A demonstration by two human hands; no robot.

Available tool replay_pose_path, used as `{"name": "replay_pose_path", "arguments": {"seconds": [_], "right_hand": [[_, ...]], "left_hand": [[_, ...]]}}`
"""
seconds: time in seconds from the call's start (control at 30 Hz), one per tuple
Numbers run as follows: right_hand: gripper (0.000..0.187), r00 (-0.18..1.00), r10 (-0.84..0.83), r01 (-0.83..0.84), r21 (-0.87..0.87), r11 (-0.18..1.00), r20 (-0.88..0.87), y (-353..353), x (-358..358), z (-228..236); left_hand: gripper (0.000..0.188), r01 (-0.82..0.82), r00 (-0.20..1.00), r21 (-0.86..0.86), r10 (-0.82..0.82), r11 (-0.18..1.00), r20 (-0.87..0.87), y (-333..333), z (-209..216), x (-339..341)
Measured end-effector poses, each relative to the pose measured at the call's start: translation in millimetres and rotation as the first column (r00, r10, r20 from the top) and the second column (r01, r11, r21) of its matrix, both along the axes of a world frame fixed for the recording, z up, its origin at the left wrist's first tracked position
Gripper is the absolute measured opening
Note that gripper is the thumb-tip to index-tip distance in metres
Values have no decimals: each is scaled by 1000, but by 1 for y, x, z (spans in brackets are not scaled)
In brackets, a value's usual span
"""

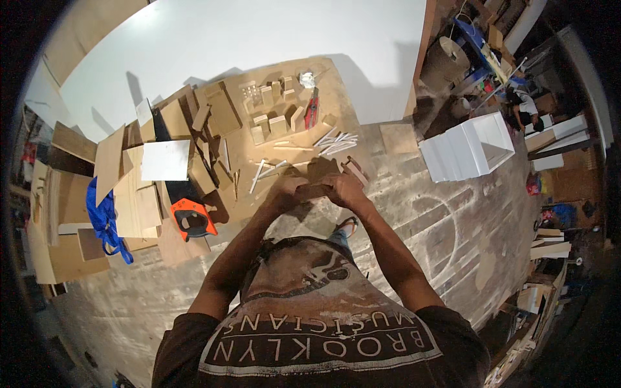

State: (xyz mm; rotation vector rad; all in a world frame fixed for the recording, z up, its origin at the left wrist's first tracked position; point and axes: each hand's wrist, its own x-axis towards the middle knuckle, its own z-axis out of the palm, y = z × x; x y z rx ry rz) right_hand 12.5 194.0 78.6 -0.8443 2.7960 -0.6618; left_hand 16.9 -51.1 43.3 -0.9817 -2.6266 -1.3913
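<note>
Head camera looks steeply down, close over the hands [317,187]; wide fisheye.

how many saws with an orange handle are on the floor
1. The saw lies on the floor beside the plywood pile, left of the left hand. Others may be hidden under the boards.

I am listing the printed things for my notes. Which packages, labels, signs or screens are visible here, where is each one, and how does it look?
No packages, signs or screens can be made out.
Shirt print: on the person's dark shirt at the lower edge, pale lettering in a curved band under a pale graphic.
The hands, left hand and right hand, hold only a plain wooden piece, with no label visible.
</note>
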Motion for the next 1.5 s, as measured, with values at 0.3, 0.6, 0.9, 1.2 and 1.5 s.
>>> {"name": "replay_pose_path", "arguments": {"seconds": [0.3, 0.6, 0.9, 1.2, 1.5], "right_hand": [[14, 986, -52, 45, -45, 998, -157, -7, 17, -12], [17, 962, -225, 275, -548, 790, 157, -8, 20, -10], [18, 654, 33, 720, -635, 280, 756, 4, 6, 7], [15, 616, 95, 786, -602, -145, 782, -9, 14, -10], [65, 792, -595, 599, -14, 801, -133, 50, 16, -43]], "left_hand": [[37, -32, 999, -127, 27, 991, -38, 19, -2, 9], [15, -156, 986, 133, 161, 979, -33, 10, -2, 6], [28, -508, 815, -130, 426, 851, -393, -9, -11, -7], [25, -209, 925, 93, 165, 974, 342, 64, 42, -6], [15, -337, 918, 23, 323, 941, 232, 74, -18, -17]]}}
